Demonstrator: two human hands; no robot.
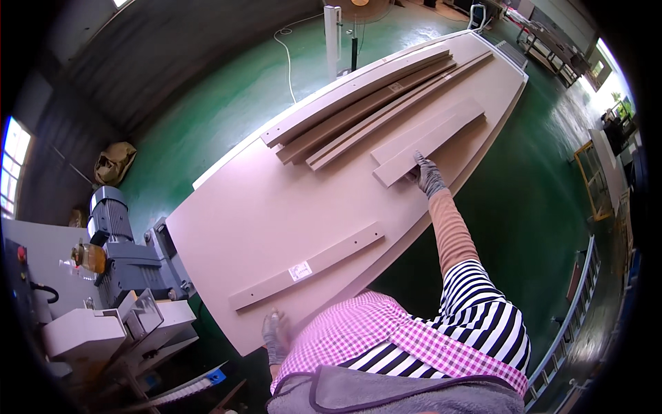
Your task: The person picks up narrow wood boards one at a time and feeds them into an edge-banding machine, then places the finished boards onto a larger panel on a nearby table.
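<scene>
My right hand [429,176], in a grey glove, reaches across the table and grips the near edge of a flat brown board [434,141]. The thumb lies on top; the other fingers are partly hidden by the edge. Another flat board [383,149] lies partly under it. My left hand [274,331], also gloved and a little blurred, rests at the table's near left edge with its fingers stretched out and holding nothing. Just beyond it lies a single narrow board [331,260] with small holes and a white label [300,270].
Several long boards [358,103] lie side by side toward the far end of the pale table [227,207]. A motor-driven grey machine [127,265] stands at the left, a jar [89,258] by it. A white post [333,41] rises behind. A metal ladder [567,328] is at right.
</scene>
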